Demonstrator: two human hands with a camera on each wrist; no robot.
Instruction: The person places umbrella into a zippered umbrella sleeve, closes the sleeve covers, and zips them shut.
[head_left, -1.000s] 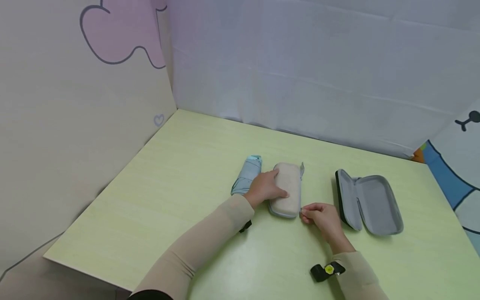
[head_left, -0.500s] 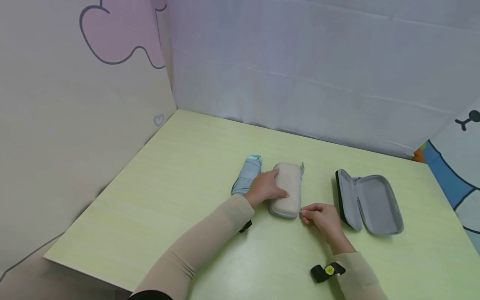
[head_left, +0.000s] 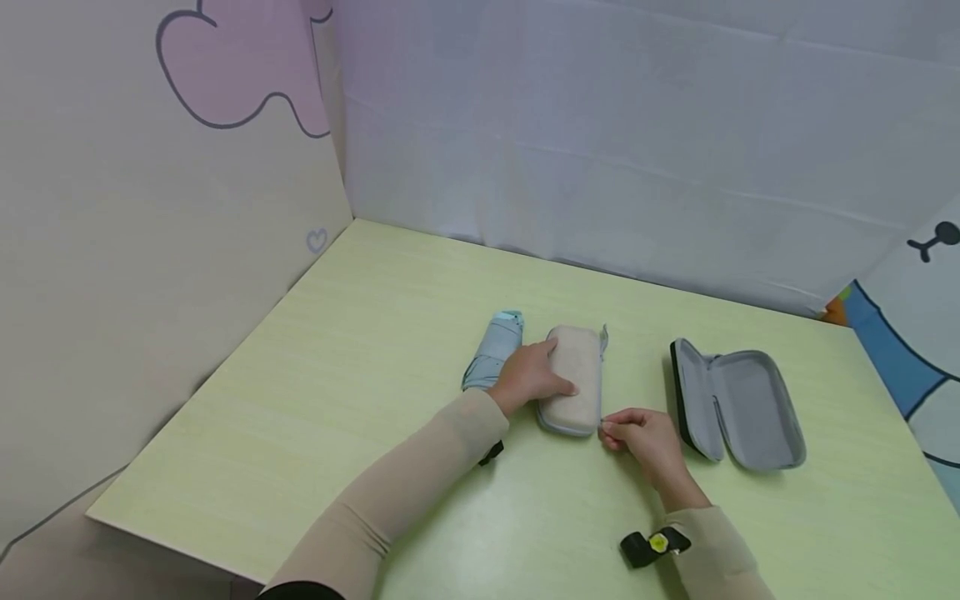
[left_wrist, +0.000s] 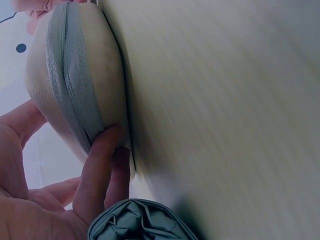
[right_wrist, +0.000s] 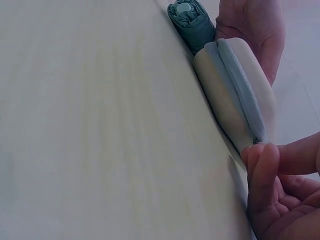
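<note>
A cream zippered case (head_left: 576,375) with a grey zip band lies on the table, its zip closed along the sides that show. My left hand (head_left: 531,375) grips it from the left, thumb on top; in the left wrist view the fingers (left_wrist: 95,172) press its side by the zip. At the case's near right corner my right hand (head_left: 643,435) pinches the zipper pull between thumb and forefinger. The fingertips mostly hide the pull in the right wrist view, at the end of the zip (right_wrist: 242,95). A folded light-blue umbrella (head_left: 495,346) lies just left of the case, partly behind my left hand.
To the right, a second case (head_left: 757,408) lies spread open, grey inside with a dark outer shell. The pale yellow-green table (head_left: 360,333) meets a white sheet (head_left: 600,142) at the back and a painted wall (head_left: 187,208) on the left.
</note>
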